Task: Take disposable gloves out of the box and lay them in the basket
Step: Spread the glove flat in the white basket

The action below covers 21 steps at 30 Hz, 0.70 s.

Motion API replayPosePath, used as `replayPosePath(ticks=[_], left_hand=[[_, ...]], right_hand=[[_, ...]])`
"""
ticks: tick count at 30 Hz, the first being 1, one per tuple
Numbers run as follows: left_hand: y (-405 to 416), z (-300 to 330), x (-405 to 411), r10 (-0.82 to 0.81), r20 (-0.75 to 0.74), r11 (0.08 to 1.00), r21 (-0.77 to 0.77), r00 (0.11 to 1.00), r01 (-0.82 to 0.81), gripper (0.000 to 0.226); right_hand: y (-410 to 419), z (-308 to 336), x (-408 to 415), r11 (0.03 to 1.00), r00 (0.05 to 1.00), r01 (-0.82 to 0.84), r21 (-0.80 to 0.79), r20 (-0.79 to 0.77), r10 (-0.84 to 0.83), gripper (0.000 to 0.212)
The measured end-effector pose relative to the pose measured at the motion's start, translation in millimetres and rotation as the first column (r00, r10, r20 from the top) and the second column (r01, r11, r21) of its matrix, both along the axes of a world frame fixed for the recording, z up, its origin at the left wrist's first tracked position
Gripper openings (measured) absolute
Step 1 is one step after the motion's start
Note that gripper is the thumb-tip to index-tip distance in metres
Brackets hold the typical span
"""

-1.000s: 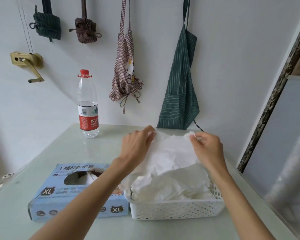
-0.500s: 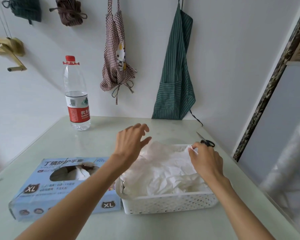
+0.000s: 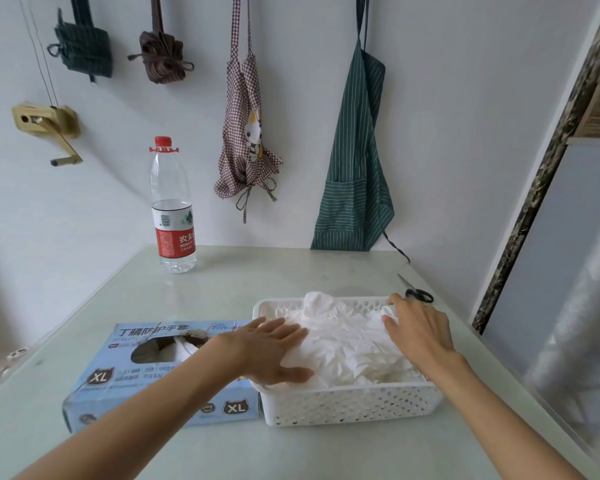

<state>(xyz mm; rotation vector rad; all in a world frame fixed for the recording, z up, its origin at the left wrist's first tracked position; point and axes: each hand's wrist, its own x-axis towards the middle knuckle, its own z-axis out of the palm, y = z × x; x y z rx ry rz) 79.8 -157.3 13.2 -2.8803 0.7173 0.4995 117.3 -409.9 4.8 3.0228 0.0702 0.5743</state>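
A pale green table [image 3: 291, 271] carries a water bottle [image 3: 172, 209], glove box [image 3: 153, 372], white basket [image 3: 350, 405] and scissors [image 3: 417, 292]

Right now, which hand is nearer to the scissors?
Right. The right hand rests on the gloves at the basket's far right corner, fingertips just short of the scissors. The left hand lies flat on the pile's opposite side, by the glove box.
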Motion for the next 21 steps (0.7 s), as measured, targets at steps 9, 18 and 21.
replayPosePath(ticks=[9,18,21], left_hand=[[-23.8,18.9,26.1,-0.01,0.072,0.942,-0.335,0.997,0.033,0.084],[-24.9,-9.8,26.6,-0.025,0.01,0.999,-0.035,1.0,0.026,0.116],[-28.5,-12.8,27.5,-0.011,-0.001,0.999,-0.031,1.0,0.011,0.114]], right_hand=[[-18.7,26.8,3.2,0.828,0.92,-0.236,0.509,-0.158,0.359,0.031],[-18.4,23.1,-2.7,0.97,0.557,-0.166,0.175,-0.795,0.239,0.137],[-19.3,17.0,-1.6,0.97,0.563,-0.168,0.177,-0.79,0.242,0.141]])
